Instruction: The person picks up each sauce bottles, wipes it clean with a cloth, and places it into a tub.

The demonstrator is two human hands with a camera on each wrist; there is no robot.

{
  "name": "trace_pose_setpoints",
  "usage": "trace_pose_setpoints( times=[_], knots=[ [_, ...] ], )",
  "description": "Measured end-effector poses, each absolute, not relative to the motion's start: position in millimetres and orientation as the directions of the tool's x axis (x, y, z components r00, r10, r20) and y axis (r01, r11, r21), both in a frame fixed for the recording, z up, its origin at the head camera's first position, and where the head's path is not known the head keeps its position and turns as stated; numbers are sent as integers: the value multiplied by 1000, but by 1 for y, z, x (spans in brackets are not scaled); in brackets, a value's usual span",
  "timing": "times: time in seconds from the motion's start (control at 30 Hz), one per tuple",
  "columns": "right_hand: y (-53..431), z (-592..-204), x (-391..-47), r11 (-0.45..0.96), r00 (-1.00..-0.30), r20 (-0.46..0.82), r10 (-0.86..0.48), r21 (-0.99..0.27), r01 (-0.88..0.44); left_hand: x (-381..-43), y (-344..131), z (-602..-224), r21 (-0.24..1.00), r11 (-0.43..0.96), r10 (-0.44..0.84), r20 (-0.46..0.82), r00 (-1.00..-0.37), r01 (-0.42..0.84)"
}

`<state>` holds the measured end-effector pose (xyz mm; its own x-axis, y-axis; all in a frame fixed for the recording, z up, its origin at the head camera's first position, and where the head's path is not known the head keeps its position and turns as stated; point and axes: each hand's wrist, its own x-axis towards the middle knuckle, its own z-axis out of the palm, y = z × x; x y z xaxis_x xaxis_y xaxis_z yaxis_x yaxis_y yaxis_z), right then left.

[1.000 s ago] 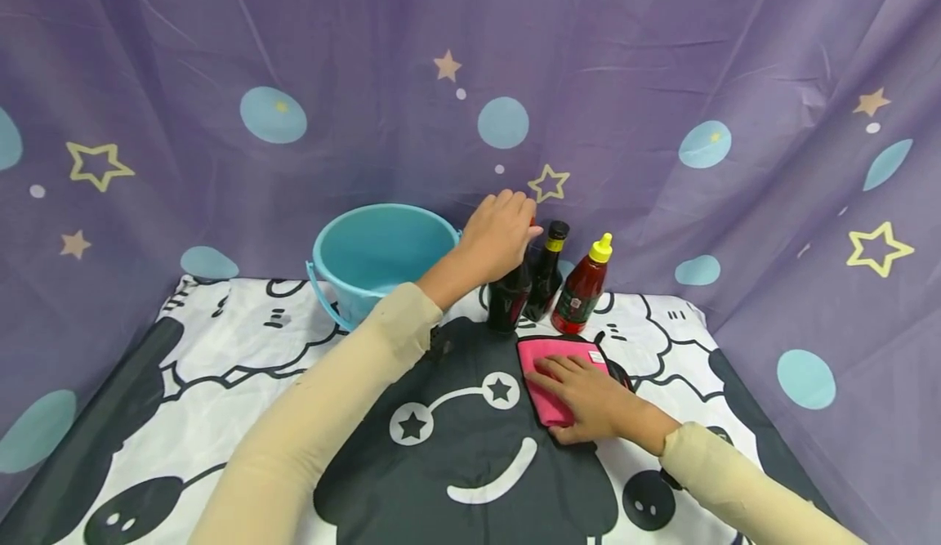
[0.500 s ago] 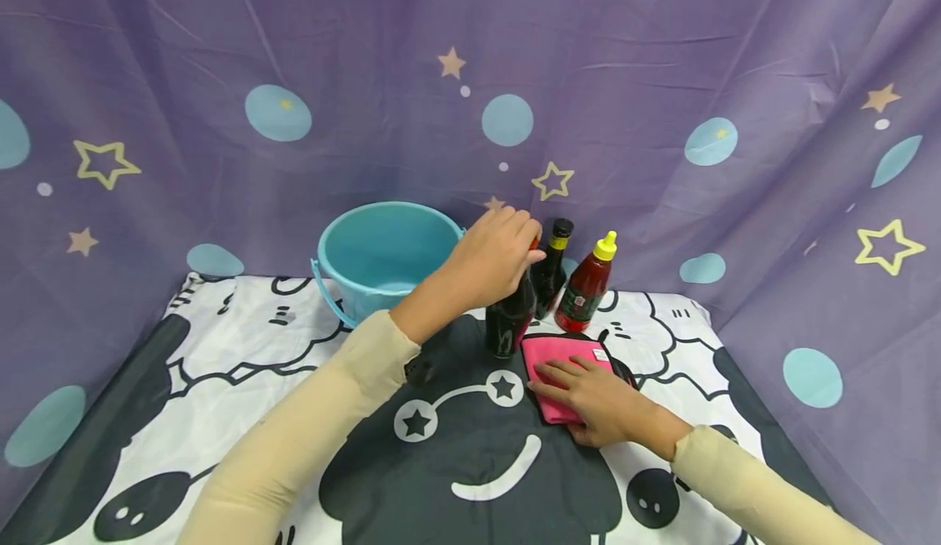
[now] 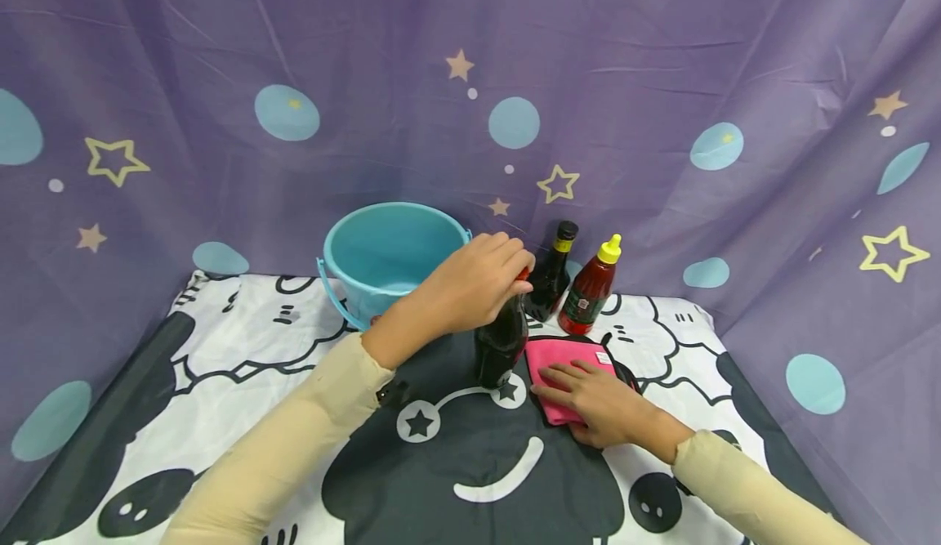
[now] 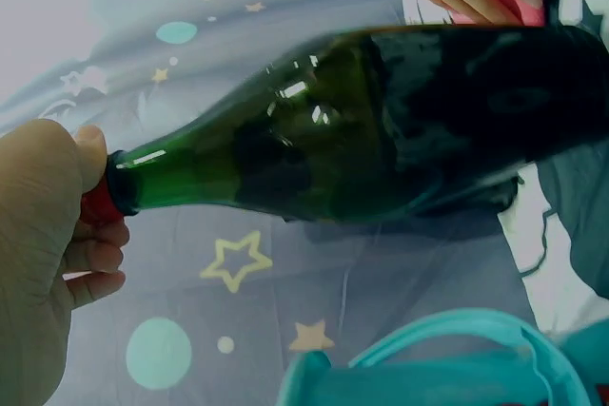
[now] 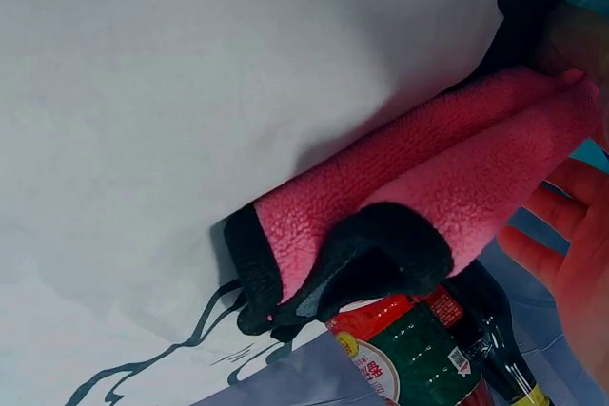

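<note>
My left hand (image 3: 470, 279) grips a dark bottle (image 3: 501, 345) by its red cap (image 4: 98, 204), thumb and fingers around it. The bottle leans slightly, its base close over the sheep-print cloth by a printed star. In the left wrist view the neck shows green and the body nearly black. My right hand (image 3: 599, 402) rests with extended fingers on a folded pink cloth (image 3: 547, 353) edged in black. Seen from the right wrist, the cloth (image 5: 447, 168) is fuzzy and folded over, with an opening at its black-trimmed end.
A light blue bucket (image 3: 360, 290) stands at the back, left of the held bottle. Behind the pink cloth stand a dark bottle with a yellow neck band (image 3: 546, 282) and a red sauce bottle with a yellow nozzle (image 3: 588, 292). A purple curtain (image 3: 397, 55) hangs behind.
My left hand has brought the dark bottle forward and slightly left, away from the other two bottles. The right hand stays on the pink cloth, with only a slight shift.
</note>
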<state>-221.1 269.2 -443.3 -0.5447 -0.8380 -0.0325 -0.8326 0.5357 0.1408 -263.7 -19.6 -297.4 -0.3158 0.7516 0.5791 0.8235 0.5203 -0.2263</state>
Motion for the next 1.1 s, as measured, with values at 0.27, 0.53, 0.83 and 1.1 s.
trace_pose_setpoints(
  times=[0.27, 0.53, 0.83, 1.1],
  knots=[
    [267, -450, -226, 515, -516, 30, -856, 149, -844, -265, -30, -310, -264, 516, 765, 570, -300, 815],
    [270, -451, -228, 505, -503, 58, -863, 172, -846, -266, -31, -316, -290, 529, 771, 557, -309, 798],
    [277, -452, -228, 478, -463, 120, -878, 202, -855, -272, -33, -321, -243, 567, 730, 590, -345, 787],
    [274, -452, -231, 454, -444, 101, -890, 246, -856, -276, -32, -326, -195, 579, 692, 630, -352, 792]
  ],
)
